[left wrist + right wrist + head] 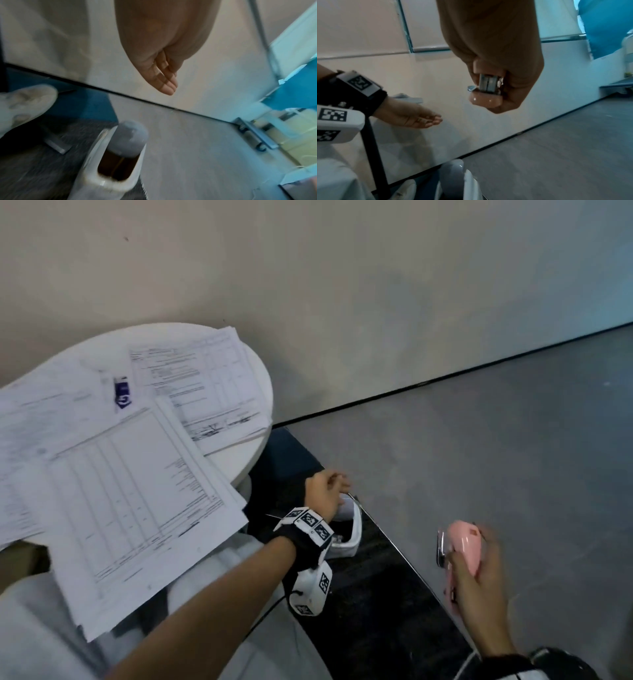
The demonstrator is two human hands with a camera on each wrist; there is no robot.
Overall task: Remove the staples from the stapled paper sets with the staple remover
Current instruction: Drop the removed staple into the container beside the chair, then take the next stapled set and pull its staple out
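Staple remover: pink staple remover with metal jaws, held off to the right of the tabletop, out over the grey floor; in the right wrist view its metal jaws face the camera and look pressed together.
Right hand: right hand wraps its fingers and thumb round the pink staple remover, gripping it in the air, well apart from the papers.
Paper sets: printed paper sets lie fanned and overlapping on the round white tabletop; the nearest set, a table form, hangs over the tabletop's near edge toward the person's lap, and another set lies by the far right edge. Staples are too small to tell.
Left hand: left hand hangs past the right edge of the tabletop, below it, fingers loosely extended and together, holding nothing; the left wrist view shows the same relaxed fingers against the wall.
Wrist gear: a black band with white marker blocks sits on the left wrist.
Shoe: a white shoe rests on the dark floor strip just below the left hand.
Wall: a pale wall stands behind the tabletop, meeting the floor in a dark line.
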